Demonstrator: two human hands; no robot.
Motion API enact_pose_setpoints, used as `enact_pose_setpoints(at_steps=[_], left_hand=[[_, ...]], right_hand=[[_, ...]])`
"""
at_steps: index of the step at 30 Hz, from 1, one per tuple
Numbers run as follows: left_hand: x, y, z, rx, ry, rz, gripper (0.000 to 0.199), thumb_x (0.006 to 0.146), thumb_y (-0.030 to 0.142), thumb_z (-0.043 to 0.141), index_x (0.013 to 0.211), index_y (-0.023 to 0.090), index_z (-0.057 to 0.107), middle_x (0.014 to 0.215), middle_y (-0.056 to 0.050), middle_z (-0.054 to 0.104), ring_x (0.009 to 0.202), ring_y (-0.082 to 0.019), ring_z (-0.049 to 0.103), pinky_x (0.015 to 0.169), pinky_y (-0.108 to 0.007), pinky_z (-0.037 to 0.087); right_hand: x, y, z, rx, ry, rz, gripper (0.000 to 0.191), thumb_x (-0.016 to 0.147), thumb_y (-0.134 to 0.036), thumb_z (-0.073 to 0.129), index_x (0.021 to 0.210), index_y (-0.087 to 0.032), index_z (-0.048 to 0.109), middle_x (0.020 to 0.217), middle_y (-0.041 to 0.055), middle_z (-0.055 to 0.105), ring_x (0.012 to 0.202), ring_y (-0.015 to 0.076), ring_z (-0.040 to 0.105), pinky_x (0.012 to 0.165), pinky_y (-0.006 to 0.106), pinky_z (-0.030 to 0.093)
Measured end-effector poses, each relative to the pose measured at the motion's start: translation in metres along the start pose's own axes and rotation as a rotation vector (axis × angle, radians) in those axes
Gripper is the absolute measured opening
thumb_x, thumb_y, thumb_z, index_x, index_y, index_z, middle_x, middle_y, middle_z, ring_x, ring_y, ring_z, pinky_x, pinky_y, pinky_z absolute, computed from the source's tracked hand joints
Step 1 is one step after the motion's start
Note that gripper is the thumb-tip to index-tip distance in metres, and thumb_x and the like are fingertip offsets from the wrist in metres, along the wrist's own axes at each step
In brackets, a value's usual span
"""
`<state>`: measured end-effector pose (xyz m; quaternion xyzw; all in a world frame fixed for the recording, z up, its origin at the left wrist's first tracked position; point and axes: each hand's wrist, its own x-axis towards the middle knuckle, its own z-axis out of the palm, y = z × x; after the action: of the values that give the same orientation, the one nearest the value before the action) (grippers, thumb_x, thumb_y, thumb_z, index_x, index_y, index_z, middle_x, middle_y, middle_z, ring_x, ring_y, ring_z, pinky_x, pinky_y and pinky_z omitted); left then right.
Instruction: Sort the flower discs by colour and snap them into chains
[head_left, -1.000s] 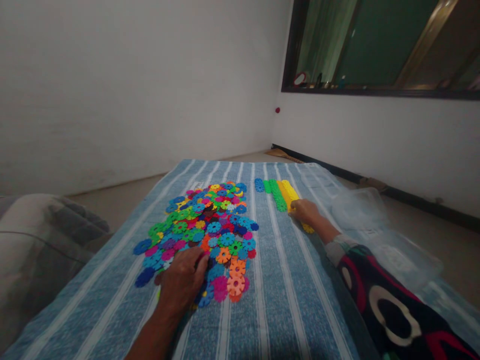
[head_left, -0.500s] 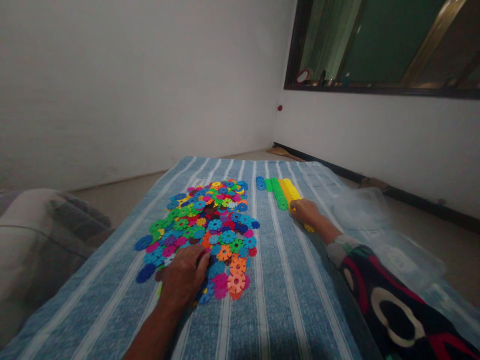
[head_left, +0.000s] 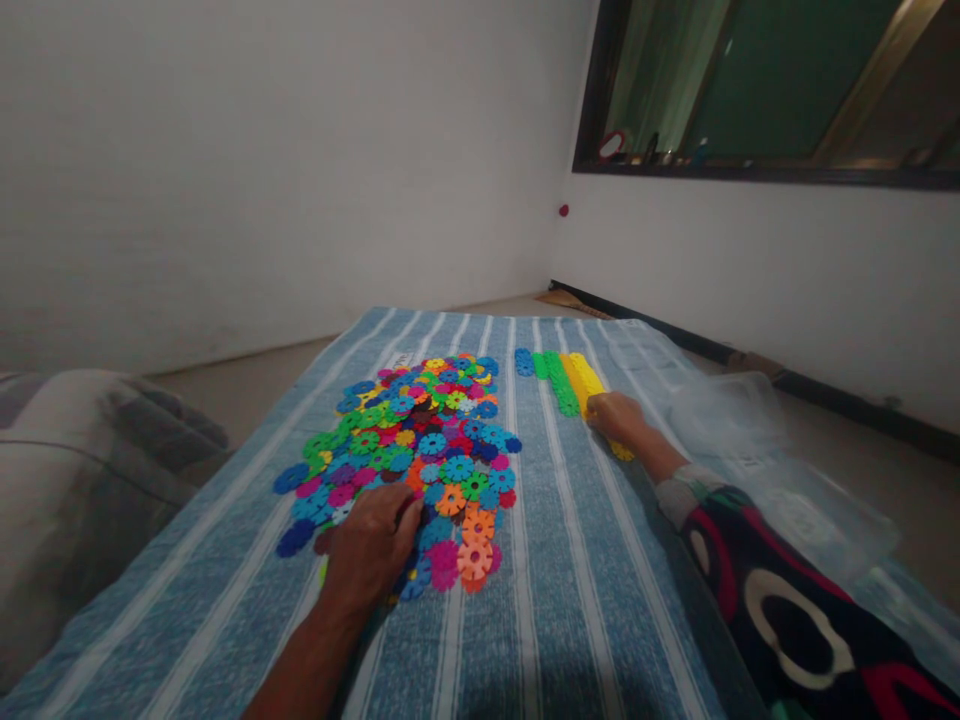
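Note:
A heap of colourful notched plastic discs (head_left: 431, 443), shaped like flowers, is spread over the striped cloth. My left hand (head_left: 375, 535) rests on the heap's near left side, fingers curled and thumb pressed in. What they hold, if anything, is hidden. Further right, overlapping discs lie in straight rows: a short blue row (head_left: 524, 362), green rows (head_left: 561, 385) and a yellow row (head_left: 587, 375), with an orange-yellow strip alongside. Over the near part of the yellow row, my right hand (head_left: 616, 418) has its fingers bunched downward, hiding their tips. A yellow disc (head_left: 622, 452) shows just below that hand.
Clear plastic containers (head_left: 817, 515) stand along the right side of the blue striped cloth (head_left: 555, 620). A small white label (head_left: 403, 359) lies behind the heap. Grey fabric (head_left: 97, 500) bulges at the left edge. White walls and a window (head_left: 772, 90) are beyond.
The view has shifted slightly. Both hands keep nearly the same places, the left at the heap and the right on the yellow row. No disc has visibly moved.

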<state>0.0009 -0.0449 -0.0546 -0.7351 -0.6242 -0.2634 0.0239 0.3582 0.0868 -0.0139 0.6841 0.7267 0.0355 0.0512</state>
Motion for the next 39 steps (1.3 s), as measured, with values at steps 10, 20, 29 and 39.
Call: enact_pose_setpoints(at_steps=[10,20,29,39], left_hand=[[-0.002,0.0,0.001,-0.027,0.016,-0.03,0.026,0.086,0.037,0.045,0.083,0.02,0.065,0.09,-0.008,0.072,0.088,-0.023,0.065,0.082,-0.034,0.051],[-0.006,0.002,-0.001,-0.028,0.042,-0.044,0.025,0.088,0.036,0.046,0.083,0.021,0.065,0.089,-0.007,0.072,0.09,-0.022,0.065,0.083,-0.035,0.051],[-0.006,0.003,-0.008,-0.009,0.006,-0.114,0.025,0.088,0.03,0.045,0.095,0.018,0.066,0.098,-0.009,0.071,0.097,-0.024,0.064,0.089,-0.039,0.051],[-0.015,0.029,-0.004,-0.029,-0.22,0.054,0.035,0.087,0.037,0.058,0.118,0.02,0.061,0.135,-0.013,0.057,0.133,-0.031,0.044,0.11,-0.055,0.033]], right_hand=[[-0.002,-0.003,0.0,-0.006,0.006,-0.016,0.033,0.089,-0.024,0.047,0.108,-0.016,0.072,0.108,0.0166,0.071,0.097,0.0243,0.068,0.072,0.027,0.045],[-0.008,-0.005,0.002,-0.014,-0.04,-0.015,0.033,0.088,-0.024,0.046,0.106,-0.016,0.072,0.103,0.017,0.072,0.093,0.0253,0.069,0.067,0.027,0.044],[-0.044,-0.044,0.002,0.109,0.001,-0.097,0.032,0.089,-0.034,0.05,0.11,-0.022,0.07,0.106,0.0117,0.072,0.099,0.0256,0.065,0.072,0.028,0.042],[-0.097,-0.112,0.02,0.637,0.042,-0.265,0.025,0.084,-0.035,0.052,0.084,-0.023,0.073,0.077,0.0027,0.073,0.071,0.0168,0.064,0.063,0.025,0.036]])
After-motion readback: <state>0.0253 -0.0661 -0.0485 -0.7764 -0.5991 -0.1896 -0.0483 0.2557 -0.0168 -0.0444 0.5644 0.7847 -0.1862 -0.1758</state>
